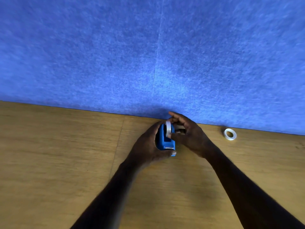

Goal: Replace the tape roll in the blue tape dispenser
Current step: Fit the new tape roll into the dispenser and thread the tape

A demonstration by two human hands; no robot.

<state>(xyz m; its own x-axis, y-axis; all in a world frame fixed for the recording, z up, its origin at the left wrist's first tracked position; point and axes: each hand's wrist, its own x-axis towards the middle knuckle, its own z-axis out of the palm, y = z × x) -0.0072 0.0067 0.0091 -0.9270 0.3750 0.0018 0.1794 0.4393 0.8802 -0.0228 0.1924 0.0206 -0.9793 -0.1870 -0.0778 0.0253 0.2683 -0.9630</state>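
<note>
The blue tape dispenser [165,141] stands on the wooden table near the blue wall, its cutter end facing me. My left hand [148,146] wraps around its left side, thumb at the front bottom corner. A clear tape roll [168,128] sits upright in the dispenser's top slot. My right hand [188,134] pinches this roll, thumb on its near edge and fingers behind it. A second clear tape roll [230,134] lies flat on the table to the right, close to the wall.
The wooden table [66,154] runs across the lower half of the view. A blue felt wall panel [148,55] rises directly behind the dispenser.
</note>
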